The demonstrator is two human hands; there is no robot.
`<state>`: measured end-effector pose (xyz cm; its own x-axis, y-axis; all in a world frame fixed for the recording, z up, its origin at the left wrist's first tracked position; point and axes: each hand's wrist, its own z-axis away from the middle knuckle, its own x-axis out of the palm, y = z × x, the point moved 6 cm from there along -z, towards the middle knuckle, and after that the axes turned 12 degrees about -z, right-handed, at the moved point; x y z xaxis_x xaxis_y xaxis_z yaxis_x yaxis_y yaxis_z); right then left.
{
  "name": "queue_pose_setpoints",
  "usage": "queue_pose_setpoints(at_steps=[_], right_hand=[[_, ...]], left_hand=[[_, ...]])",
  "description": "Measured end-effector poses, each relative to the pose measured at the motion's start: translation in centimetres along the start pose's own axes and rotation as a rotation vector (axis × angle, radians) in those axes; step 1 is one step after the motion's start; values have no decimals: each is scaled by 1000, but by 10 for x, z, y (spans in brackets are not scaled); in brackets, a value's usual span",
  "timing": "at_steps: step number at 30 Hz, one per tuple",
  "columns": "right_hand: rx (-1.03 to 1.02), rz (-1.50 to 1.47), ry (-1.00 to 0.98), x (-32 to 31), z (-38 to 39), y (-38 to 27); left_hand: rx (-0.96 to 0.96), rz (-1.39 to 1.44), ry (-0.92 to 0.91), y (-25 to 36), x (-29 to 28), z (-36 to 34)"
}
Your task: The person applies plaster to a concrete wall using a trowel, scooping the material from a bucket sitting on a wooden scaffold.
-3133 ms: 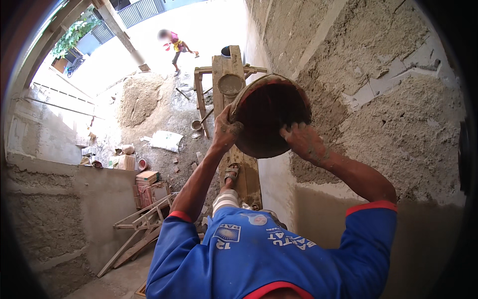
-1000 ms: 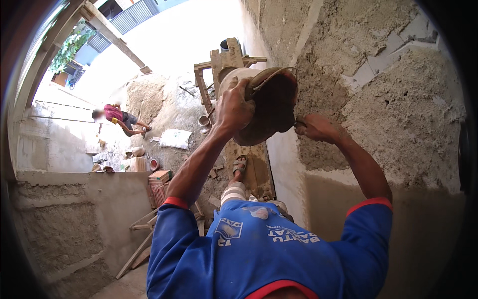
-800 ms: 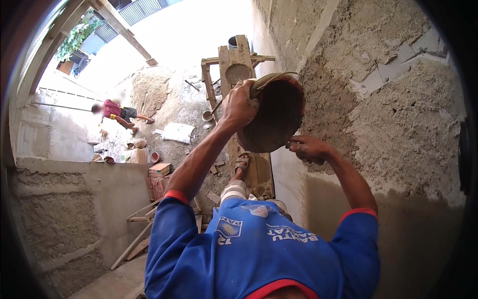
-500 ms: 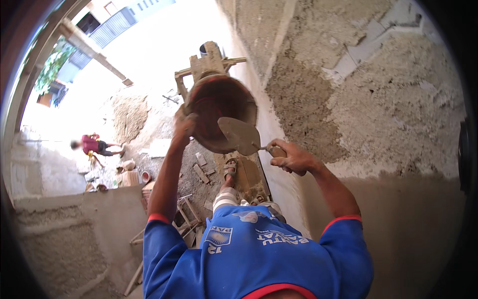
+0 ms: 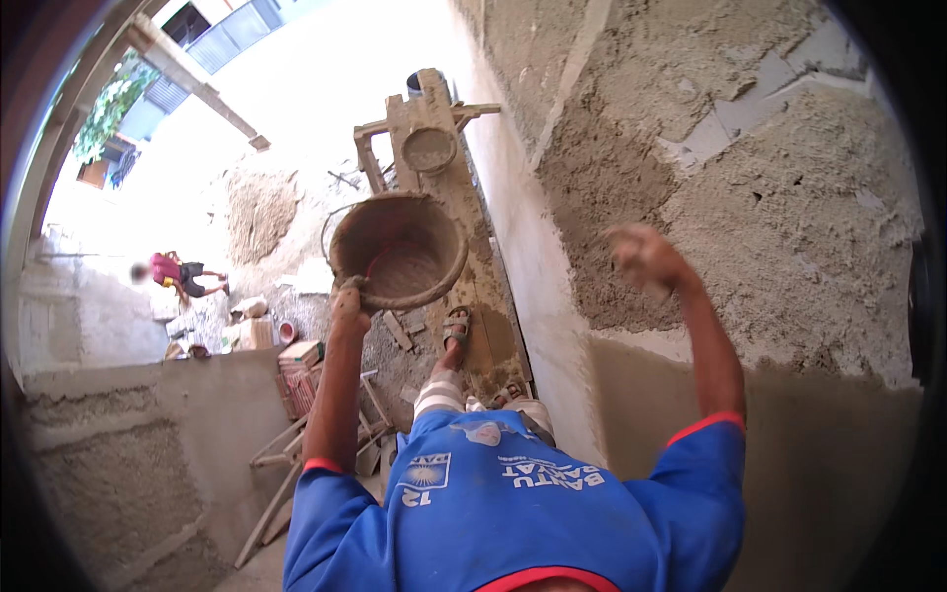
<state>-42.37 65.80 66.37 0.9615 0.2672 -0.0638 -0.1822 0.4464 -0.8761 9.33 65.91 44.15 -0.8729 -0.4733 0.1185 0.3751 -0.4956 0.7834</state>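
Note:
My left hand (image 5: 348, 304) grips the near rim of a mortar-caked bucket (image 5: 449, 242), which is tilted so its inside faces me; some wet grey mortar lies in its bottom. A wire handle hangs at its left side. My right hand (image 5: 646, 259), smeared by motion, is closed and raised against the wall at the right. The trowel it held half a second ago is hard to make out against the mortar. Beside that hand the wall carries a dark, rough patch of fresh mortar (image 5: 602, 212).
I stand on a mortar-stained plank (image 5: 488, 340) along the wall. Farther along it sits a smaller mortar-filled container (image 5: 429, 150), with a dark bucket (image 5: 426, 84) beyond. Down left are a wooden frame (image 5: 281, 474), stacked bricks (image 5: 299, 380), a sand heap (image 5: 258, 212) and a person (image 5: 182, 274).
My right hand has swung from beside the bucket, where the trowel showed clearly, up and right to the wall. The bucket has come down toward me, uncovering the smaller container behind it.

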Motion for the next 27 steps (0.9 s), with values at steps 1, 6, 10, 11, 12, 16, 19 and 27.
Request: queue_pose_setpoints(at_steps=[1,6,10,11,12,16,19,27], right_hand=[[-11,126,251,-56,-8,3],[-136,286,496,-62,17,-45],[-37,420,388,-28,19,-14],[-43,654,352,-21,11,-5],[-47,653,354,-22,1,7],[-177,932,337,-14,-17,18],[-311,1000,319,-1,-21,21],[-122,876,172,53,-6,66]], left_hand=[[-26,26,-18,-2,23,8],[-110,111,17,-5,31,14],[-253,177,-58,-27,76,21],[-246,147,-53,-27,81,22],[-239,116,-45,-27,86,23],[-90,-3,-88,-1,120,47],[-55,-39,-80,12,133,58],[-48,56,-8,-8,155,50]])
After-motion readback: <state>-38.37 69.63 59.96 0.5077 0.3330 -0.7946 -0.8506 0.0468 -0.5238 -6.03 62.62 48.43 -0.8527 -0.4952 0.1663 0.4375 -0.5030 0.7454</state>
